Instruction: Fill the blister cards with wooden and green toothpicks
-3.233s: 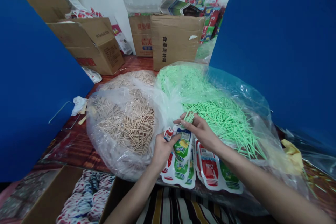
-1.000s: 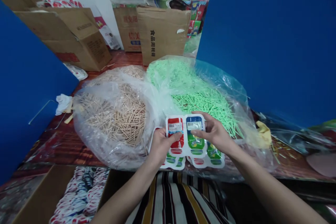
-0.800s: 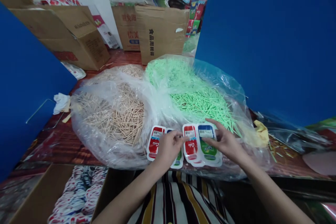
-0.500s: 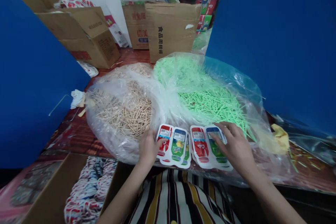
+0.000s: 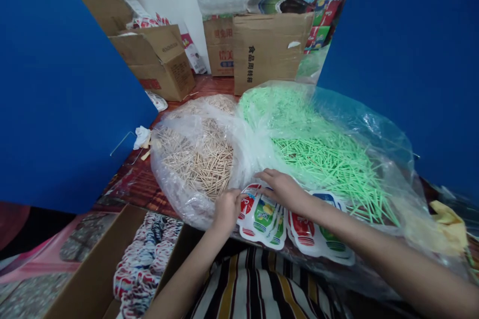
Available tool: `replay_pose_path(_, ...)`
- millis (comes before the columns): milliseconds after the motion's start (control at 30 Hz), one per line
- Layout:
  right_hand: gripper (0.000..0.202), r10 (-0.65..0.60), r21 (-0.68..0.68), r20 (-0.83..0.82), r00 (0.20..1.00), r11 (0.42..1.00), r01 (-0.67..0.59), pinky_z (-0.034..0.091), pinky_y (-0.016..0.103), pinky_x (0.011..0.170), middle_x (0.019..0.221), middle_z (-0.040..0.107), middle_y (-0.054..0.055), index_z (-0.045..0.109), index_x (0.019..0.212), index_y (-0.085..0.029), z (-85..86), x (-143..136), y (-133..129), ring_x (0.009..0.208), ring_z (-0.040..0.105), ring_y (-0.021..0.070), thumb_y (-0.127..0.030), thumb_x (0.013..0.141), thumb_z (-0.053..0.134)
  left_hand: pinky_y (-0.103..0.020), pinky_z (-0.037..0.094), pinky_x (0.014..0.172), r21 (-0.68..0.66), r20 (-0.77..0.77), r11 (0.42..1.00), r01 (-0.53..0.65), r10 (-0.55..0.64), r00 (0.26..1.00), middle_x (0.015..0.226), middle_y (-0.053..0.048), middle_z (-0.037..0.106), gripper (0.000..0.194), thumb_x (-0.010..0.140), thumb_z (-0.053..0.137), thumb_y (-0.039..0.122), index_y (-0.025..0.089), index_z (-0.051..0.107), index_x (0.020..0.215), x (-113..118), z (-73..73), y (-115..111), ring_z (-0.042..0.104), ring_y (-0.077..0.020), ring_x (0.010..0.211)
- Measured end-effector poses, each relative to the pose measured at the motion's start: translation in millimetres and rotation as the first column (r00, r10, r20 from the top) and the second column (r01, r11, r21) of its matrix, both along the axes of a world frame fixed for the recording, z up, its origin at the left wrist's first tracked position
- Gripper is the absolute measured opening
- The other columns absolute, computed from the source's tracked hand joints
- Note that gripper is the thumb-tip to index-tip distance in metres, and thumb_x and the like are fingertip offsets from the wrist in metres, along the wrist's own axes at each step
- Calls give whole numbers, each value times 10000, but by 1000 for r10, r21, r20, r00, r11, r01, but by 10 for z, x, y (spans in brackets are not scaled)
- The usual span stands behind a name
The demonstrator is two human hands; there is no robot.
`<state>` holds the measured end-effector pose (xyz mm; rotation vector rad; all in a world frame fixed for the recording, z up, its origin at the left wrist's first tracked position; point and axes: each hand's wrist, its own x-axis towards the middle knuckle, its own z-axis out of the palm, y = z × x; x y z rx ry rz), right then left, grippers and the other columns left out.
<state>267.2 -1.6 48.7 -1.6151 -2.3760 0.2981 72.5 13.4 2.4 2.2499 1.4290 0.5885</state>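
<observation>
My left hand [image 5: 226, 209] is curled against the left edge of a left-hand stack of cola-and-lemon candy packets [image 5: 264, 215], thumb and fingertips closed on the red one's edge. These flat packets are bottle-shaped, red and green in pairs, overlapping. My right hand [image 5: 282, 188] reaches across to the top of the same stack, thumb and fingers apart, above the packets. Its forearm partly covers a second stack of packets [image 5: 302, 229] to the right. Behind the hands lie a clear bag of beige sticks [image 5: 211, 167] and a bag of green sticks [image 5: 329, 159].
An open carton [image 5: 92, 259] at lower left holds rows of red, white and blue packets [image 5: 144, 259]. Cardboard boxes [image 5: 273, 52] stand at the back. Blue panels [image 5: 71, 84] flank the table. A yellow cloth-like piece [image 5: 449, 224] lies at right.
My right hand has left the right-hand stack and crossed left to the top of the left-hand stack. My left hand stays at its left edge. The view has shifted left.
</observation>
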Motion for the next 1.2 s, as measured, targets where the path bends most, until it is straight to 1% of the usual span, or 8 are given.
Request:
replay_pose_path(133, 163, 38, -47, -35, 999, 998, -40, 422, 261, 694, 893, 646, 62, 640, 948, -172, -110, -55, 102, 785, 618, 177, -251, 893, 508, -291, 421, 677, 42, 21, 999, 2, -3, 1000, 772, -87, 707, 258, 894, 445, 203, 170, 700, 880, 46, -28, -63, 613, -196, 714)
replay_pose_path(267, 170, 92, 20, -282, 955, 996, -90, 415, 235, 680, 818, 626, 41, 639, 844, -169, -92, -8, 143, 748, 600, 147, -249, 900, 500, -319, 436, 781, 83, 273, 988, -133, 106, 956, 865, -87, 700, 187, 851, 540, 253, 161, 682, 931, 94, -11, -128, 608, -212, 827)
replay_pose_path(367, 185, 144, 17, -453, 880, 988, -153, 416, 226, 661, 762, 615, 26, 628, 837, -173, -17, 27, 175, 717, 586, 136, -272, 907, 489, -264, 442, 647, -143, 526, 974, -177, 227, 820, 697, -24, 643, 198, 821, 578, 332, 158, 644, 753, 188, 42, -164, 573, -167, 678)
replay_pose_path(500, 220, 169, 16, -453, 876, 983, -182, 406, 240, 651, 758, 601, 24, 590, 825, -172, 48, 26, 201, 707, 571, 142, -305, 924, 446, -225, 380, 518, -375, 669, 922, -96, 341, 660, 582, 27, 536, 273, 839, 531, 393, 159, 566, 703, 331, 77, -207, 471, -121, 546)
replay_pose_path(767, 326, 190, -127, -513, 837, 948, -293, 424, 241, 614, 699, 610, 0, 588, 799, -175, 87, -88, 410, 650, 563, 146, -396, 933, 388, -236, 392, 599, -302, 533, 922, -242, 374, 759, 634, 5, 548, 289, 881, 433, 387, 175, 543, 718, 121, 91, -373, 490, -144, 627)
replay_pose_path(867, 288, 278, -44, -406, 871, 946, -322, 443, 250, 676, 829, 656, 32, 607, 919, -162, 122, -241, 689, 728, 589, 151, -350, 935, 390, -237, 383, 607, -257, 434, 916, -308, 394, 810, 650, 8, 542, 241, 892, 412, 347, 188, 510, 739, -178, 134, -442, 498, -146, 631)
replay_pose_path(1000, 180, 466, -64, 18, 885, 884, -464, 421, 257, 847, 973, 671, 68, 652, 938, -151, 70, -578, 1082, 923, 601, 172, -237, 855, 517, -241, 348, 594, -218, 214, 920, -326, 371, 904, 602, 27, 492, 205, 898, 391, 279, 207, 446, 714, -541, 180, -519, 501, -144, 589)
replay_pose_path(1200, 193, 383, -144, 254, 888, 923, -357, 441, 360, 800, 938, 663, 219, 691, 822, -51, -165, -975, 1345, 932, 610, 321, -89, 636, 652, -243, 376, 642, -255, 243, 920, -299, 360, 901, 691, 9, 575, 119, 888, 402, 264, 212, 466, 801, -784, 174, -471, 563, -162, 672)
